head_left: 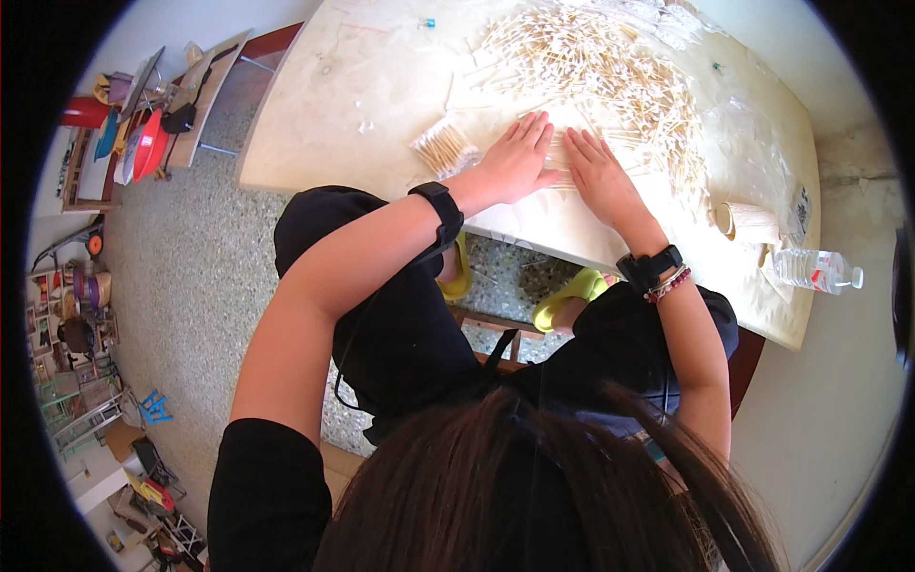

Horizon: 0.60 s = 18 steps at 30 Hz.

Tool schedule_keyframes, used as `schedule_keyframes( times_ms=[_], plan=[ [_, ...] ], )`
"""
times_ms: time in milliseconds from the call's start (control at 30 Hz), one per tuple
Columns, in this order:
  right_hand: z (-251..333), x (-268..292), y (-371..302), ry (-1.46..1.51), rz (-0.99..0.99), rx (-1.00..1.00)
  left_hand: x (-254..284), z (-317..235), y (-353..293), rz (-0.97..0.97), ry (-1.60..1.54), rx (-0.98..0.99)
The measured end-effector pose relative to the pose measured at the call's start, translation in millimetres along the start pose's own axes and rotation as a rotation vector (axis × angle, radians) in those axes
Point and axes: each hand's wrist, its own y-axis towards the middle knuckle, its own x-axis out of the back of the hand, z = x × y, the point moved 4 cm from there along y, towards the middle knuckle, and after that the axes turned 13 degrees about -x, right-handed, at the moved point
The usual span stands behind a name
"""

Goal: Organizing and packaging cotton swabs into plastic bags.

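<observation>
A wide heap of cotton swabs [610,71] covers the far and right part of the pale table [324,124]. At its near side my left hand [519,157] lies with fingers stretched out and pointing away from me. My right hand [602,179] is beside it, fingers also straight, angled to the left. Several swabs lie in the narrow gap between the two hands, and others are partly hidden under them. Neither hand is closed round anything. Just left of my left hand rests a clear packet of cotton swabs [443,148], packed side by side.
A cardboard tube [748,222] and a clear plastic bottle [822,271] are at the table's right edge, near the wall. Crumpled clear plastic [748,129] lies beyond the tube. A red basin [151,145] stands by another table at far left. My knees are under the near edge.
</observation>
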Motion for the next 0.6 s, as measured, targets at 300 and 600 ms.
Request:
schedule_keyframes(
  times_ms=[300,600],
  plan=[
    [6,29,-1,0.243,0.029,0.024,23,-14,-2,0.069,-0.239,0.001],
    [-7,23,-2,0.931,-0.038,-0.535,26,-4,5,-0.192,-0.683,0.339]
  ],
)
